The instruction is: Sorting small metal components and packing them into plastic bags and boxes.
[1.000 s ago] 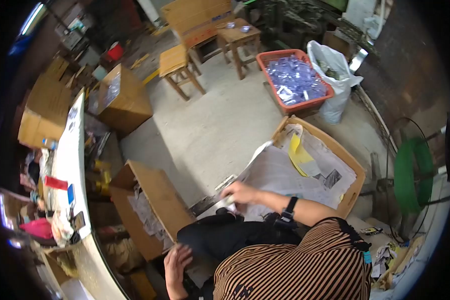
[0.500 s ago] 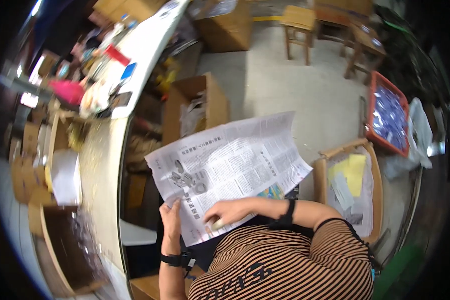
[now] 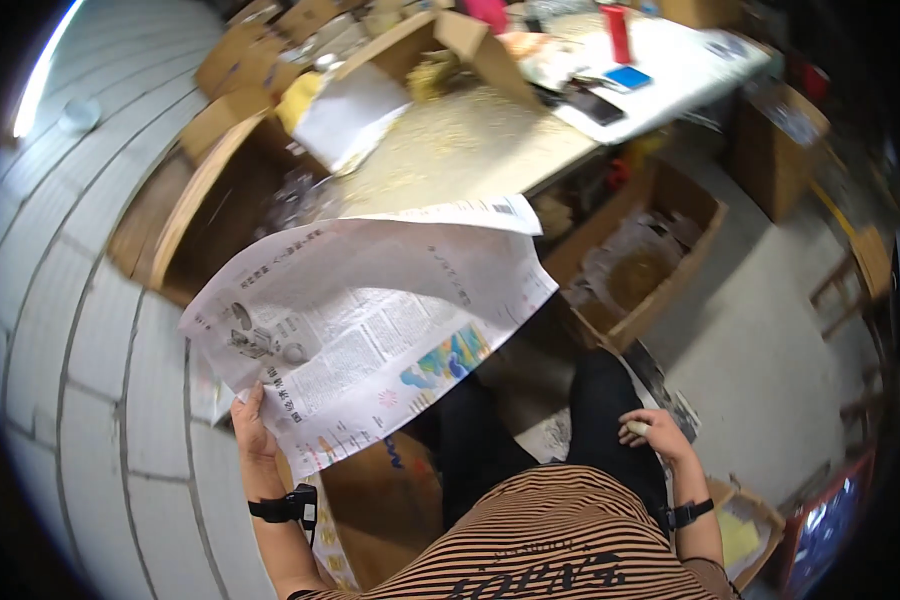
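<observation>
My left hand point(image 3: 255, 425) is closed on the lower left edge of a large newspaper sheet point(image 3: 360, 315). The sheet spreads out in front of me, its far right part curled over, with a coloured picture near its lower edge. My right hand point(image 3: 656, 432) is off the paper, beside my right thigh, its fingers curled. Something small and pale shows at these fingers; whether it is a wrap on a finger or a held thing cannot be made out.
Beyond the sheet stands a worktable point(image 3: 515, 150) with scattered straw-coloured bits. An open cardboard box point(image 3: 690, 240) with crumpled paper lies ahead to the right. Another open carton point(image 3: 205, 215) is at the left, and a brown box point(image 3: 385, 510) stands by my left leg.
My view has swung left. The newspaper has moved left with my left hand still gripping it, and its far side has curled. My right hand has left the paper and gone to my right side.
</observation>
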Demonstrator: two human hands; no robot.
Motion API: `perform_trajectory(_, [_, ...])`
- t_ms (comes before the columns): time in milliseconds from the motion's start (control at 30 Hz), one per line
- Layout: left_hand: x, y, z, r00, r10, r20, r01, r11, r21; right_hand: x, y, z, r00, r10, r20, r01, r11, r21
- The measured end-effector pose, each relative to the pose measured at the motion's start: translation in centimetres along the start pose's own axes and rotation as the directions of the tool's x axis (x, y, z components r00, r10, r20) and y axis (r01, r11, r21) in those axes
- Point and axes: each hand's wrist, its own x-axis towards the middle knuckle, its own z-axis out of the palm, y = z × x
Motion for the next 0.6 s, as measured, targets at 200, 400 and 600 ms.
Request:
perform_trajectory(200, [0.4, -12.1, -13.6, 0.949, -0.052, -0.31, -0.018, 0.976, -0.219, 10.1, 1.1, -0.6, 0.991, 0.016, -0.135, -0.026, 0.997, -0.074])
perform_trajectory(400, [0.6, -18.6, -19.1, 0.822, -0.288, -0.492, 0.14, 0.939, -0.315, 16.1, -1.4, -0.5, 0.983, 0.094, -0.158, -0.123, 0.975, -0.185])
perform_trajectory(600, [0.5, -20.1, -18.8, 0.643, -0.474, -0.601, 0.225, 0.867, -0.444, 19.7, -8.5, -2.8, 0.956, 0.253, -0.147, -0.276, 0.946, -0.167])
